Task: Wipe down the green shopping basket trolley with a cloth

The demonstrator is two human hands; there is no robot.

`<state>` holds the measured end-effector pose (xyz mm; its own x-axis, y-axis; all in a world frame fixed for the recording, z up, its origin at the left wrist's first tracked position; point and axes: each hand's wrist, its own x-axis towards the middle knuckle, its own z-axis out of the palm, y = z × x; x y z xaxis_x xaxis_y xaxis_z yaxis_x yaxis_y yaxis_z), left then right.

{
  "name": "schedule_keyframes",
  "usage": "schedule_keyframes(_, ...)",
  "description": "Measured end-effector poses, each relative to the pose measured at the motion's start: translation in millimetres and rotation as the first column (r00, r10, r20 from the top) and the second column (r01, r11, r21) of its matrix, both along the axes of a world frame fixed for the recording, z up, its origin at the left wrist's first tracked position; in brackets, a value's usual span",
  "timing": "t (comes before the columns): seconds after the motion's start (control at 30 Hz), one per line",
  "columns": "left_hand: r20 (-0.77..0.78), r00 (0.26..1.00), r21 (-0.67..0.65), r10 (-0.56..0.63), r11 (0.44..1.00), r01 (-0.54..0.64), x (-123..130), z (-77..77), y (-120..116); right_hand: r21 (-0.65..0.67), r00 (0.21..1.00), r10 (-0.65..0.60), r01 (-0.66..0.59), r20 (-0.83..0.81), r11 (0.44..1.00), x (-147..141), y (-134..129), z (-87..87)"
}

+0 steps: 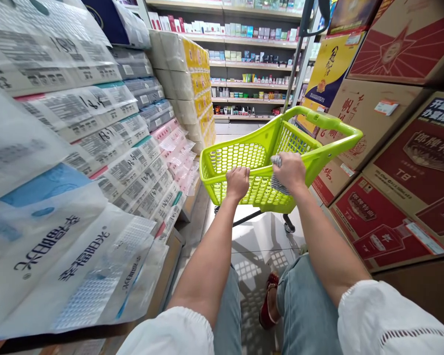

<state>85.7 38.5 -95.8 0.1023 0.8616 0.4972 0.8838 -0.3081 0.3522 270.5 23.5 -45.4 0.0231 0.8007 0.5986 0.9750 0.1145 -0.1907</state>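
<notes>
A lime-green plastic shopping cart (240, 154) stands sideways in front of me, its handle loop to the right. My left hand (238, 181) is closed over the near top rim of its basket. Further right along the same rim, my right hand (289, 171) is closed around a grey-and-white striped cloth (279, 185). Part of the cloth hangs down against the basket's outer side; the rest is hidden in the fist. The lattice walls and a caster wheel (289, 226) under the cart are visible.
Plastic-wrapped paper packs (111, 133) are piled along the left, with yellow-and-white bundles (188, 84) behind them. Stacked cartons (392, 172) line the right side close to the cart. Shelves of small boxed goods (251, 64) close off the far end. A dark pole (296, 64) rises behind the cart.
</notes>
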Motion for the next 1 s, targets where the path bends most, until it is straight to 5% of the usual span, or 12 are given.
schedule_keyframes(0.13,0.005,1.000,0.007,0.018,1.000,-0.018,4,-0.5,3,0.066,0.995,-0.099,0.101,-0.030,0.993,12,6,0.9)
schedule_keyframes(0.33,-0.006,0.999,0.012,0.032,0.999,-0.032,8,0.3,5,-0.020,0.998,0.069,-0.069,-0.013,0.997,-46,1,-14.0)
schedule_keyframes(0.47,-0.021,0.999,0.015,0.031,0.999,-0.031,4,0.1,7,-0.047,0.980,0.201,-0.200,0.005,0.979,-40,0,-11.3)
schedule_keyframes(0.7,0.008,1.000,0.028,0.007,1.000,-0.007,4,-2.4,11,0.075,0.993,-0.086,0.092,-0.086,0.993,15,9,-0.2)
schedule_keyframes(0.9,-0.020,0.999,0.029,0.033,0.999,-0.033,8,-0.7,10,-0.012,0.996,0.084,-0.085,-0.034,0.996,-49,5,-15.3)
schedule_keyframes(1.0,-0.034,0.999,0.019,0.033,0.999,-0.033,5,0.5,10,-0.045,0.983,0.184,-0.184,-0.014,0.982,-58,3,-14.5)
